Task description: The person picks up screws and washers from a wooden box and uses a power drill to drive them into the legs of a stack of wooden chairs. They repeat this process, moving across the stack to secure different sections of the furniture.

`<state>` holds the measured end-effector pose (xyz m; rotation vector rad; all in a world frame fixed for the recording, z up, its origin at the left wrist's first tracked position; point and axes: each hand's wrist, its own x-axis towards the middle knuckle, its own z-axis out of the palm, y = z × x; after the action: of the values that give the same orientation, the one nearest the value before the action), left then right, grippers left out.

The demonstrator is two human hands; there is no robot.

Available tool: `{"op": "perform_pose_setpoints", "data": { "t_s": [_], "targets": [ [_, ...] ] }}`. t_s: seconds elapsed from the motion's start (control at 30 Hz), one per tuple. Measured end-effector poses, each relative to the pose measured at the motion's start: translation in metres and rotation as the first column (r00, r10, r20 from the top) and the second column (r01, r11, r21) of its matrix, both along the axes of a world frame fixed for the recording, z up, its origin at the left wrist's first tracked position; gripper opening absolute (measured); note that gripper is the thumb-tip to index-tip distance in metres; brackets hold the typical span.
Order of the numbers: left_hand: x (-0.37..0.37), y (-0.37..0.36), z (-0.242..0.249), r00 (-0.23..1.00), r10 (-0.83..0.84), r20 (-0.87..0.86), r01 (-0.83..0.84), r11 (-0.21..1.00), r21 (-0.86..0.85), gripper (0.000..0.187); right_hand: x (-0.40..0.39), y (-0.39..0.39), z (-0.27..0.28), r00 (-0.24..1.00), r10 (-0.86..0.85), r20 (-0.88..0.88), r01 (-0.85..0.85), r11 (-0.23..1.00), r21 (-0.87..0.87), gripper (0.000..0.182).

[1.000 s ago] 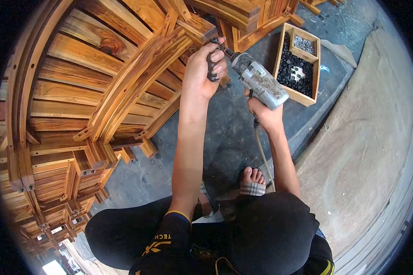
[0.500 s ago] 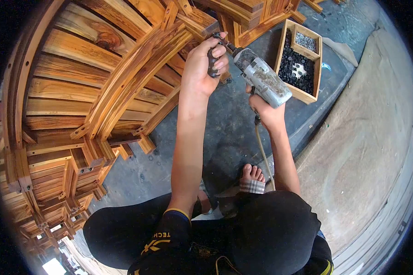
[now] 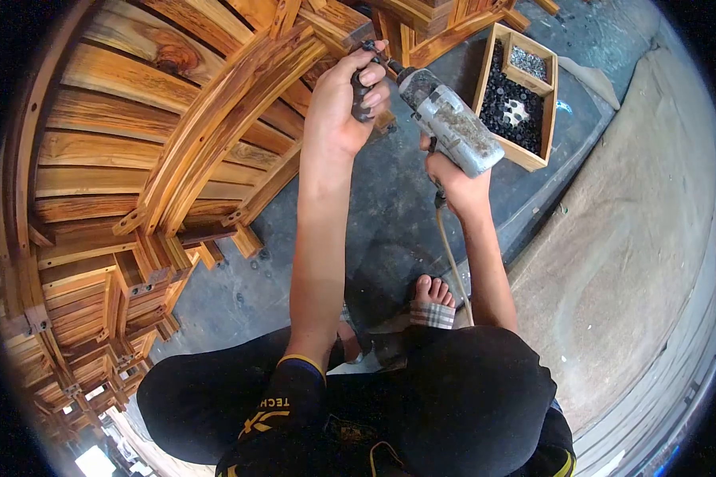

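Note:
In the head view my right hand grips the handle of a worn grey air impact driver, its hose trailing down. The driver's nose points up and left at the wooden furniture's corner. My left hand is closed around small black pieces, partly hidden by its fingers. Its thumb and index fingertips pinch near the driver's bit, right at the end of the wooden leg. A curved brown slatted wooden piece lies to the left of that hand.
An open wooden box stands right of the driver, with black round caps and a compartment of silver screws. More slatted wooden furniture is stacked at left. A beige sheet covers the right side. My bare foot is below.
The hands, driver and surroundings have all shifted slightly up and left in view. Both hands keep their grips.

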<state>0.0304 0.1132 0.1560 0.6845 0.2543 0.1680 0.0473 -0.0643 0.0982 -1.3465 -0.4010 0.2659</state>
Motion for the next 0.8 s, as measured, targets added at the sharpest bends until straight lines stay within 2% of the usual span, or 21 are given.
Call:
{"op": "perform_pose_setpoints", "data": {
  "t_s": [0.13,0.23,0.27,0.37,0.43,0.5,0.57,0.63,0.73,0.8],
  "targets": [
    [-0.015,-0.005,-0.007,0.999,-0.047,-0.003,0.047,0.997,-0.055,0.023,-0.002,0.0,0.004,0.999,0.024,-0.041,-0.025,1.0,-0.011,0.026],
    [-0.035,-0.016,-0.025,0.999,-0.02,-0.029,0.012,0.967,-0.253,0.026,-0.002,0.002,0.001,0.999,0.016,-0.048,-0.015,1.0,0.028,0.025],
    [-0.04,-0.018,-0.034,0.999,-0.026,-0.031,0.017,0.967,-0.256,0.026,-0.002,0.002,0.001,0.999,0.01,-0.05,-0.009,1.0,0.025,0.025],
    [-0.054,-0.025,-0.065,0.998,-0.004,-0.066,-0.023,0.914,-0.405,0.025,-0.001,0.001,0.006,0.998,-0.011,-0.055,0.01,1.0,-0.016,0.024],
    [-0.061,-0.029,-0.082,0.997,-0.005,-0.074,-0.029,0.896,-0.444,0.025,0.001,-0.001,0.009,0.998,0.037,0.051,-0.032,0.996,-0.088,0.023],
    [-0.066,-0.03,-0.092,0.996,-0.009,-0.089,-0.037,0.862,-0.505,0.025,-0.001,0.002,0.009,0.999,0.019,0.048,-0.016,0.999,-0.052,0.023],
    [-0.071,-0.028,-0.098,0.994,-0.014,-0.112,-0.046,0.854,-0.518,0.024,0.0,0.003,0.01,0.999,0.01,0.044,-0.009,1.0,-0.012,0.024],
    [-0.076,-0.025,-0.104,0.99,-0.018,-0.139,-0.059,0.848,-0.526,0.024,0.001,0.001,0.012,1.0,0.01,0.002,-0.01,0.996,-0.088,0.022],
    [-0.078,-0.024,-0.112,0.992,-0.056,-0.115,-0.014,0.847,-0.531,0.026,0.002,0.002,0.005,0.999,0.008,0.033,-0.006,0.997,-0.076,0.022],
    [-0.079,-0.027,-0.114,0.985,-0.054,-0.165,-0.036,0.869,-0.494,0.025,0.003,0.003,0.004,0.999,0.008,0.044,-0.004,0.996,-0.084,0.022]
  ]
}}
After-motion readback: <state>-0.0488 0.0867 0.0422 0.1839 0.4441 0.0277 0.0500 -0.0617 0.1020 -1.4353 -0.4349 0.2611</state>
